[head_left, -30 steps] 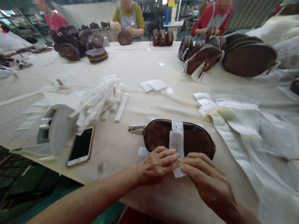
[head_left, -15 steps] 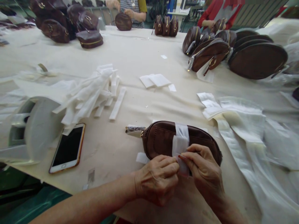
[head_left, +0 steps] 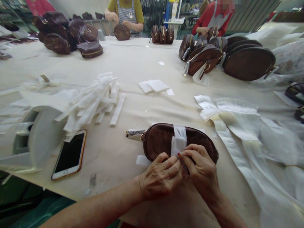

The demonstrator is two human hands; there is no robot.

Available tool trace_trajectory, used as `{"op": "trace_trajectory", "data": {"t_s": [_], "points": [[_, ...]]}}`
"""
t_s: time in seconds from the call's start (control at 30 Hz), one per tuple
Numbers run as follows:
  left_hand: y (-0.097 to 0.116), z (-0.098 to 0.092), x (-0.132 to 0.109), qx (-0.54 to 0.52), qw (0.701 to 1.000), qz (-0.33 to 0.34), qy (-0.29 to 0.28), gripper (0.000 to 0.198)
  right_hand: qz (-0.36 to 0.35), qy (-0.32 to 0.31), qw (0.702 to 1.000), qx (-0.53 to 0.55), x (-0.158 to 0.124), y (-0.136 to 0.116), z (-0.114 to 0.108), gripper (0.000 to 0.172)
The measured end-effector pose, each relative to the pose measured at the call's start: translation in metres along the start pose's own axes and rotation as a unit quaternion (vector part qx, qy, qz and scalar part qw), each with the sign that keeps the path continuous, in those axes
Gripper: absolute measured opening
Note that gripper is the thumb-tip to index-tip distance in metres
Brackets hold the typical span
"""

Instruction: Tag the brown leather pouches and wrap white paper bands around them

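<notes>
A brown leather bag (head_left: 159, 139) lies on the table in front of me, with a white wrapping strip (head_left: 178, 144) around its middle. My left hand (head_left: 162, 174) is closed at the bag's near edge, its fingertips pinched on the strip's lower end. Beside it, my right hand (head_left: 200, 167) is closed too, thumb and forefinger meeting at the same spot. What lies between the fingertips is mostly hidden. A wrapped zipper pull (head_left: 135, 133) sticks out from the bag's left end.
A phone (head_left: 69, 155) and a white tape dispenser (head_left: 45, 133) lie left, near a pile of white strips (head_left: 92, 99). White sheeting (head_left: 237, 126) spreads at right. Brown bags (head_left: 249, 61) stand farther back. Two co-workers handle bags across the table; another person's red sleeve shows far left.
The view has shifted slightly, so more of the far side shows. Both hands stay at the strip on the bag's near edge; my left fingers have shifted a little.
</notes>
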State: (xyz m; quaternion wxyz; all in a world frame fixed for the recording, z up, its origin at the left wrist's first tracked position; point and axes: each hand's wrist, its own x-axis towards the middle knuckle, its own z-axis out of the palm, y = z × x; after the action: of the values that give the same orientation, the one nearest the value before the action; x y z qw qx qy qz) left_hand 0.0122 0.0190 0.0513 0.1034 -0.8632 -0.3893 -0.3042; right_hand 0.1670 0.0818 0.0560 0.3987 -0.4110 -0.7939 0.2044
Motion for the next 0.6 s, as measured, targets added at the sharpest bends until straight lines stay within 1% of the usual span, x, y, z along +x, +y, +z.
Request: {"op": "trace_trajectory", "data": {"t_s": [0.17,0.37,0.47,0.53,0.6], "points": [[0.001,-0.001,-0.001,0.018,1.0,0.001,-0.002,0.019,0.007,0.032,0.999,-0.016,0.001,-0.002,0.001,0.017],[0.004,0.005,-0.006,0.048,0.999,0.01,0.004,0.023,0.019,0.04,0.998,-0.038,0.003,-0.001,0.005,0.019],[0.005,0.006,-0.007,0.061,0.998,0.0,-0.001,0.028,0.027,0.066,0.996,-0.048,0.005,0.001,0.009,0.015],[0.005,0.007,-0.008,0.068,0.998,-0.009,-0.011,0.031,0.029,0.087,0.995,-0.029,0.002,-0.002,0.004,0.012],[0.005,0.007,-0.009,0.067,0.998,-0.01,-0.019,0.033,0.029,0.108,0.993,-0.022,-0.007,-0.004,-0.012,0.013]]}}
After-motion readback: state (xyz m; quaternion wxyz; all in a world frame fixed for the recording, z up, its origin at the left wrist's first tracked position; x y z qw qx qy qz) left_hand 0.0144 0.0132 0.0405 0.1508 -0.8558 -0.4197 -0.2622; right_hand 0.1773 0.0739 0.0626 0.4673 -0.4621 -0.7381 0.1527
